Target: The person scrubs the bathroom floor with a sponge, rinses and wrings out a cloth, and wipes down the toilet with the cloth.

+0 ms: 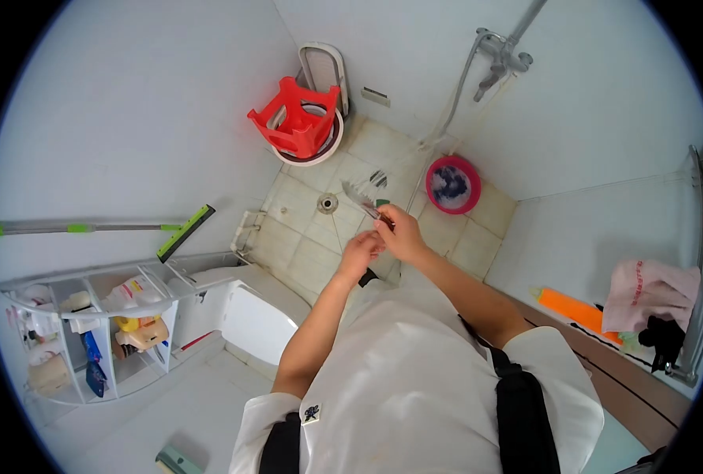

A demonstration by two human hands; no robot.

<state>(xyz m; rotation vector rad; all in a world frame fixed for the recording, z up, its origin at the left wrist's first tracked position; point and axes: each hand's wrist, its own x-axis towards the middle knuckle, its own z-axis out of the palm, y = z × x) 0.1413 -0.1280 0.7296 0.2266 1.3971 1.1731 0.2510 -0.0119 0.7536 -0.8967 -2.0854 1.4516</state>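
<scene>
My right hand (400, 235) grips the dark handle of a pale grey, blade-like tool (359, 197). The tool points away from me, up and to the left, above the tiled floor (300, 229). Close beside it, on the left, my left hand (359, 253) is closed with its fingers curled toward my right hand; anything inside it is hidden. Beyond the hands, a round metal floor drain (328, 203) lies to the left of the tool. A pink basin (453, 184) holding dark cloth and suds sits to the right.
A red stool (298, 118) rests on stacked basins (309, 160) by the back wall. Left are a toilet (256, 324), a shelf rack (122, 300) with bottles and a squeegee (185, 234). A shower mixer (501, 57) and towel rail (702, 316) with a pink cloth (651, 296) are right.
</scene>
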